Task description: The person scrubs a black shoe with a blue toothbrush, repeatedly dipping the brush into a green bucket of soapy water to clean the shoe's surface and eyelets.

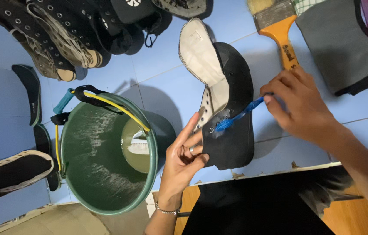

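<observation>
Nearest, low centre: left hand (pixel 183 154), fingers partly curled, thumb and fingertips clasping the lower edge of a black shoe upper (pixel 231 113); ring on one finger, thin bracelet (pixel 168 211) at the wrist.

Beside it, to the right: right hand (pixel 299 106), fingers bunched, pinching the handle end of a blue toothbrush (pixel 238 115); bristle end pressed on the black face of the upper, near the eyelet row.

Black shoe upper: held flat between both hands, just above the left palm and left of the right hand; pale lining and long tongue turned outward and pointing away, toward the top of the view.

Left of the left hand: green bucket (pixel 105 154), standing on pale blue floor tiles (pixel 157 65), holding murky water with a white brush (pixel 139 147) in it; yellow-and-black handle with blue grip (pixel 64 101) lying across the rim.

Far left: black insoles (pixel 29 93) lying flat; black-and-white canvas shoe (pixel 12 172) at the frame edge.

Farther off, top left: heap of dark lace-up shoes (pixel 62 35), laces loose.

Top right: paintbrush with orange wooden handle (pixel 282 32), just beyond the right hand; grey-and-black shoe piece (pixel 345 48) beside it.
</observation>
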